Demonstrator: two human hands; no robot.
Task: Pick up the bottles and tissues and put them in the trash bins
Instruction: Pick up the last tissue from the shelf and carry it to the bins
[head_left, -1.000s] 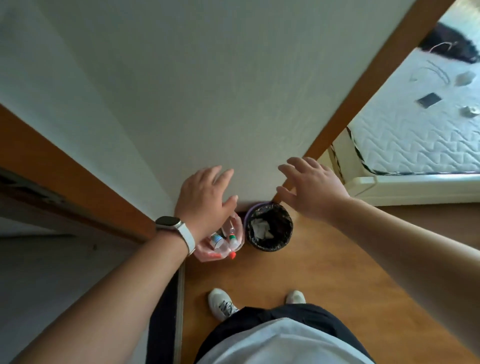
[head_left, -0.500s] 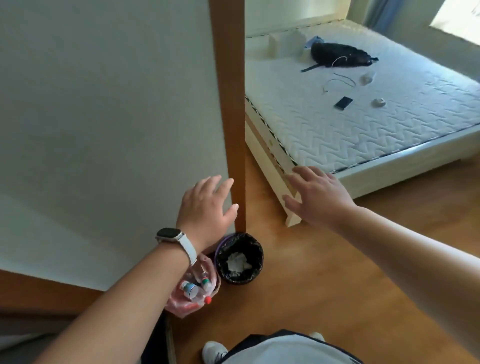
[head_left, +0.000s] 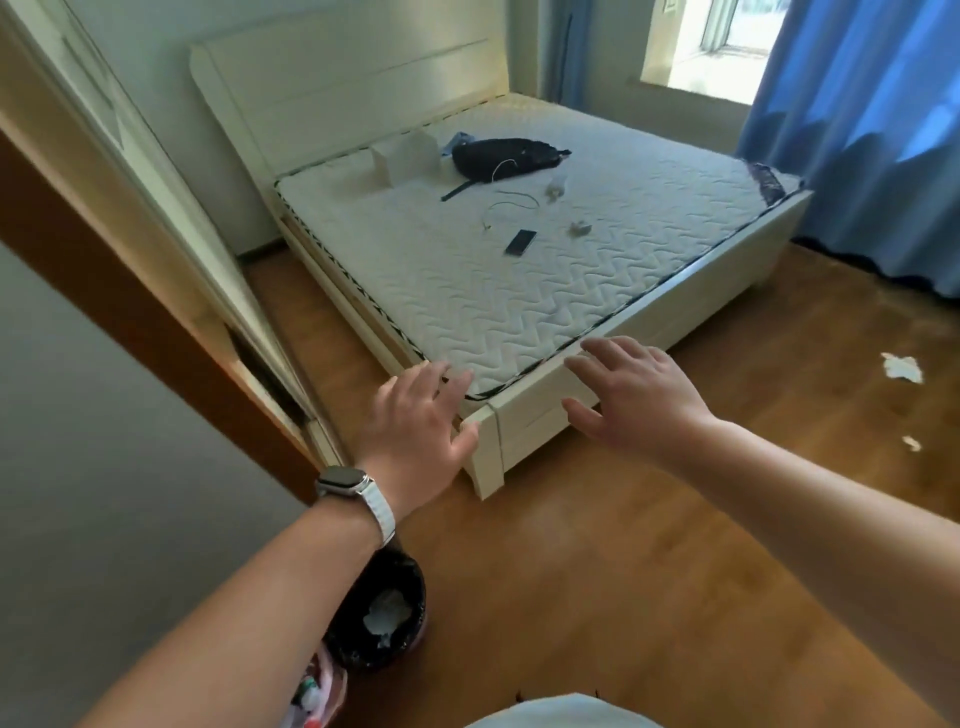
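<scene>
My left hand (head_left: 418, 423) and my right hand (head_left: 636, 397) are both held out in front of me, fingers spread, holding nothing. Below my left forearm stands a black-lined trash bin (head_left: 410, 577) with a crumpled white tissue (head_left: 387, 616) inside. Beside it, mostly hidden by my arm, is a pink-lined bin (head_left: 324, 688) with bottles in it. On the wooden floor at the right lie a crumpled white tissue (head_left: 903, 367) and a smaller tissue scrap (head_left: 911, 442). Two small white crumpled pieces (head_left: 581, 227) lie on the mattress.
A white bed (head_left: 524, 441) with a bare quilted mattress fills the middle; its foot corner is just beyond my hands. On it lie a black bag (head_left: 501, 156), a phone (head_left: 521, 242) and a cable. Blue curtains (head_left: 862, 130) hang at right; a door frame (head_left: 130, 306) and wall at left.
The view has swung up and right from the wall and bins to the bed and floor. Both hands stay spread and empty; the bins have dropped to the bottom left.
</scene>
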